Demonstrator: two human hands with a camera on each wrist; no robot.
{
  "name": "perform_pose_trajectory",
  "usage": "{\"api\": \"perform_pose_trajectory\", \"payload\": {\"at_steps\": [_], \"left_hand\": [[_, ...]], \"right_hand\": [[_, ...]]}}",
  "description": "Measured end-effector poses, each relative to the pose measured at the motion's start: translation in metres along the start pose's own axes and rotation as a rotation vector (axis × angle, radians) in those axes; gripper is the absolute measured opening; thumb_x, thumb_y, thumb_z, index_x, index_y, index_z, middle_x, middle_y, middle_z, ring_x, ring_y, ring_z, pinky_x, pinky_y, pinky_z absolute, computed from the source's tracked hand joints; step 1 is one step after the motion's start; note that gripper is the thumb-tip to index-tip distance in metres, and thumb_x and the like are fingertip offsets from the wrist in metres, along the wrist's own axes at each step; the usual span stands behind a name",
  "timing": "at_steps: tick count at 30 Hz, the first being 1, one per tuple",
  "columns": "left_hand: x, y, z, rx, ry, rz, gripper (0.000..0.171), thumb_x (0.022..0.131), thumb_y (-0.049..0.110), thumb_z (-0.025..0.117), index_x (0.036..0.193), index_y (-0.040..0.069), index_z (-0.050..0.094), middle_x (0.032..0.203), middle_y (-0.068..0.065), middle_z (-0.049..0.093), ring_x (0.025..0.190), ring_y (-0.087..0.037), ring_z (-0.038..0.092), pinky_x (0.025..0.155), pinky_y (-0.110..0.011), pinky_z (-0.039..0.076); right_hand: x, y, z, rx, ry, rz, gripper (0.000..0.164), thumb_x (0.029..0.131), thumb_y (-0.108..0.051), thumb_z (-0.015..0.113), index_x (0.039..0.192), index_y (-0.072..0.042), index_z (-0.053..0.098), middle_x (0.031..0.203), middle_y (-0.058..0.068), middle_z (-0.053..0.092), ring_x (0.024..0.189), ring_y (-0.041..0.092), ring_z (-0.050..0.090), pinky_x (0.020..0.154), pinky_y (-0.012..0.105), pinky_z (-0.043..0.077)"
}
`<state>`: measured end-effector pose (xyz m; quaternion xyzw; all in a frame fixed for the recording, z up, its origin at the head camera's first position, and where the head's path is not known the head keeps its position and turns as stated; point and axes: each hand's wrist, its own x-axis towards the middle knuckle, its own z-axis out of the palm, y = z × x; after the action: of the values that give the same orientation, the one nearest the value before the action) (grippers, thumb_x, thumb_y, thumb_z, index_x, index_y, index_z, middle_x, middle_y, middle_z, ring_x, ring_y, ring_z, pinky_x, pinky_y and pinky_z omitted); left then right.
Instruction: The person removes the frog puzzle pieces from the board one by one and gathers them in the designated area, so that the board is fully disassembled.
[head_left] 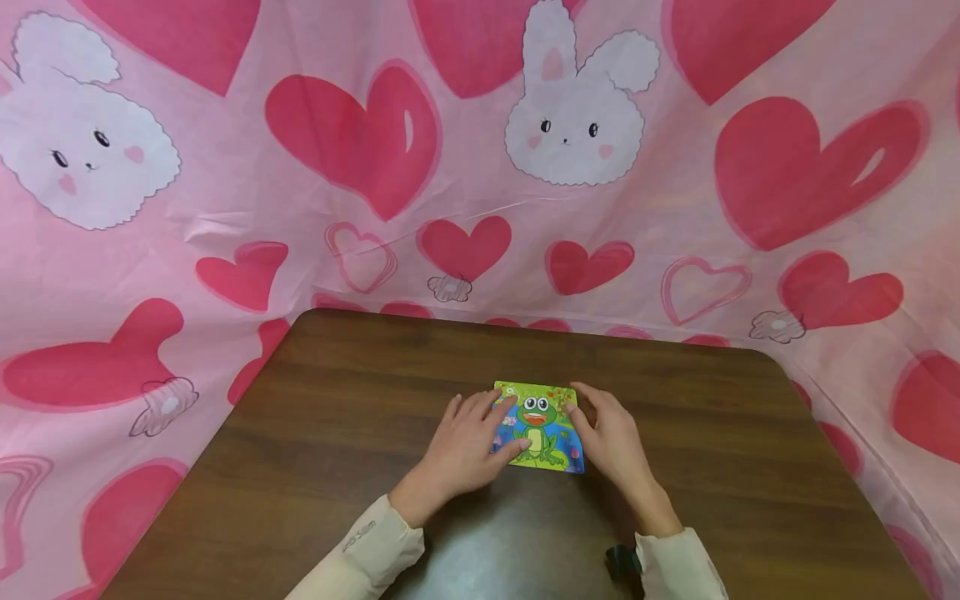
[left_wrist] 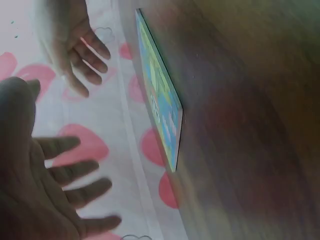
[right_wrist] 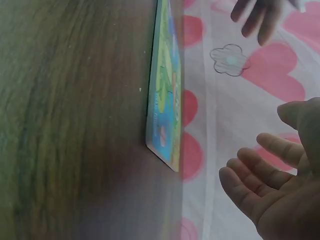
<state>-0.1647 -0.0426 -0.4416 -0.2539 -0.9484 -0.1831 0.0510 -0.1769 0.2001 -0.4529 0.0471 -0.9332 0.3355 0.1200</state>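
The frog board [head_left: 537,433] lies between and below parted left fingers [left_wrist: 91,191] and right fingers [right_wrist: 281,149].

Pink cloth [head_left: 480,196] hangs in front of me and on both my sides, walling in the brown wood-grain table [head_left: 375,375]. On it I see big red hearts [head_left: 367,150], thinner outlined hearts [head_left: 705,287], small sketched flowers [head_left: 450,288] and two white rabbit faces: one upright [head_left: 573,142] ahead of me, one tilted [head_left: 90,158] to my left. Soft creases run across the cloth. The table's far corners are rounded, and a pale sheen [head_left: 495,558] of light lies on its near part. I can't quite tell whether the cloth touches the far edge.
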Motion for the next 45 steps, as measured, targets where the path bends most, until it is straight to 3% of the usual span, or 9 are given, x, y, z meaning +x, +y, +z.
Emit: {"api": "perform_pose_trajectory", "payload": {"at_steps": [4, 8, 15, 22, 35, 45], "left_hand": [[-0.001, 0.005, 0.004, -0.019, -0.02, 0.112, 0.061, 0.099, 0.06, 0.052, 0.148, 0.024, 0.052, 0.151, -0.007, 0.054, 0.138, -0.028, 0.052, 0.114, -0.053, 0.04], [-0.003, 0.008, 0.01, -0.007, -0.051, 0.178, 0.058, 0.1, 0.058, 0.053, 0.149, 0.028, 0.051, 0.149, -0.005, 0.055, 0.137, -0.025, 0.053, 0.113, -0.049, 0.042], [0.004, 0.014, 0.021, 0.035, -0.085, 0.207, 0.063, 0.101, 0.062, 0.046, 0.148, 0.021, 0.053, 0.151, -0.004, 0.053, 0.139, -0.023, 0.05, 0.116, -0.047, 0.04], [0.018, 0.021, 0.034, 0.122, -0.132, 0.225, 0.065, 0.101, 0.063, 0.045, 0.148, 0.019, 0.053, 0.15, -0.003, 0.053, 0.14, -0.023, 0.049, 0.116, -0.04, 0.041], [0.034, 0.03, 0.042, 0.152, -0.161, 0.266, 0.064, 0.1, 0.059, 0.051, 0.148, 0.017, 0.052, 0.15, -0.007, 0.052, 0.14, -0.022, 0.048, 0.116, -0.036, 0.04], [0.036, 0.032, 0.043, 0.234, -0.183, 0.288, 0.064, 0.099, 0.061, 0.05, 0.147, 0.018, 0.052, 0.152, -0.008, 0.05, 0.141, -0.023, 0.045, 0.118, -0.034, 0.037]], "right_hand": [[0.005, 0.002, 0.004, 0.046, -0.008, 0.018, 0.036, 0.099, -0.025, 0.066, 0.132, -0.009, 0.066, 0.12, 0.015, 0.07, 0.097, 0.027, 0.065, 0.09, 0.05, 0.056], [0.01, 0.004, 0.006, 0.061, -0.038, 0.027, 0.031, 0.1, -0.024, 0.065, 0.128, -0.011, 0.07, 0.119, 0.013, 0.072, 0.099, 0.027, 0.067, 0.092, 0.05, 0.056], [0.023, 0.007, 0.009, 0.066, -0.077, 0.015, 0.03, 0.101, -0.024, 0.063, 0.127, -0.011, 0.07, 0.125, 0.015, 0.071, 0.109, 0.033, 0.067, 0.096, 0.054, 0.053], [0.032, 0.015, 0.014, 0.073, -0.087, 0.028, 0.027, 0.102, -0.024, 0.062, 0.124, -0.012, 0.071, 0.125, 0.015, 0.072, 0.104, 0.031, 0.068, 0.093, 0.053, 0.054], [0.044, 0.016, 0.017, 0.073, -0.116, 0.0, 0.028, 0.103, -0.025, 0.059, 0.125, -0.011, 0.071, 0.115, 0.011, 0.076, 0.097, 0.027, 0.068, 0.091, 0.051, 0.055], [0.051, 0.015, 0.023, 0.089, -0.126, -0.062, 0.028, 0.103, -0.026, 0.059, 0.123, -0.011, 0.071, 0.112, 0.009, 0.077, 0.098, 0.027, 0.072, 0.09, 0.051, 0.055]]}}
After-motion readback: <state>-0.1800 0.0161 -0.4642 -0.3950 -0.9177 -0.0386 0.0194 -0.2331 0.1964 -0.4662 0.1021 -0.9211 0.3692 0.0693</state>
